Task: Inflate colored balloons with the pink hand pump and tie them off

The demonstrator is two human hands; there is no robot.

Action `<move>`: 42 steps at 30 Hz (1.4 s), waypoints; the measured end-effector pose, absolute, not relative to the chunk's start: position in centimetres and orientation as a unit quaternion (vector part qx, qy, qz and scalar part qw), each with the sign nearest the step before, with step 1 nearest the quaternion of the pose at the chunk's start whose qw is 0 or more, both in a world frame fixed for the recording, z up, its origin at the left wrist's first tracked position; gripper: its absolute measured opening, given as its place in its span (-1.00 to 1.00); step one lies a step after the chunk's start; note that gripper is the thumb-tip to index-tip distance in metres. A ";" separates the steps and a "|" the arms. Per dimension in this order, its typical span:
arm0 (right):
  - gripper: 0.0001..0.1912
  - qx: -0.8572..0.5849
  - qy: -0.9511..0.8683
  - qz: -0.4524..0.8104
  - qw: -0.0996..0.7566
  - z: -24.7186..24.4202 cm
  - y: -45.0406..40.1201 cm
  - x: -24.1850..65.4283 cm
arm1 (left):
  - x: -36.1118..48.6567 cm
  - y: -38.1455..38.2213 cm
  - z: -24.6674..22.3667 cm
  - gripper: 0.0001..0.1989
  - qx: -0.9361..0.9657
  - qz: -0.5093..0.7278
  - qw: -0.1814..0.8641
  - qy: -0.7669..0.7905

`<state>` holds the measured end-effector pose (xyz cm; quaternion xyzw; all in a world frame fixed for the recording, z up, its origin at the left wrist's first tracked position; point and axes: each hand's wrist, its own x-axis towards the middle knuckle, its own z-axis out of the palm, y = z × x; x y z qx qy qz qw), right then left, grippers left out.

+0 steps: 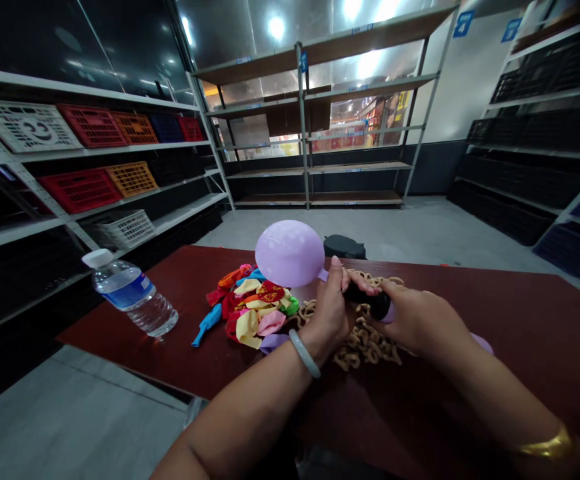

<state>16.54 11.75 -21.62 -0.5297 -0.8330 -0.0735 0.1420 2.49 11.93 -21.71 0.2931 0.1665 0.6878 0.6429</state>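
Note:
A partly inflated light purple balloon (290,253) points away to the left, its neck pinched at the thumb of my left hand (331,307). My right hand (417,319) is closed around a black hand balloon pump (379,305), which has a bit of purple at its end. The pump lies between my two hands, and the join between balloon neck and pump is hidden by my fingers. Left of my left wrist lies a pile of limp coloured balloons (257,307). Under and behind my hands are several brown, curled pieces (365,347).
A water bottle (133,293) with a white cap stands on the dark red table (510,313) at the left. Something purple (483,343) shows behind my right forearm. A dark rounded object (345,247) is beyond the far edge. Shelves with crates (93,125) line the left wall.

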 end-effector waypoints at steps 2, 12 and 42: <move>-0.52 -0.513 -0.846 -0.030 0.143 -21.6 12.0 16.5 | 2.4 12.2 -21.7 -0.46 0.266 0.690 0.654 0.161; -0.40 -0.495 -0.849 0.003 0.184 -22.2 14.3 19.3 | -4.3 13.9 -18.0 -0.45 0.251 0.776 0.557 0.156; -0.46 -0.425 -0.864 0.128 0.236 -21.0 12.3 17.4 | -0.8 11.3 -18.0 -0.45 0.333 0.729 0.583 0.132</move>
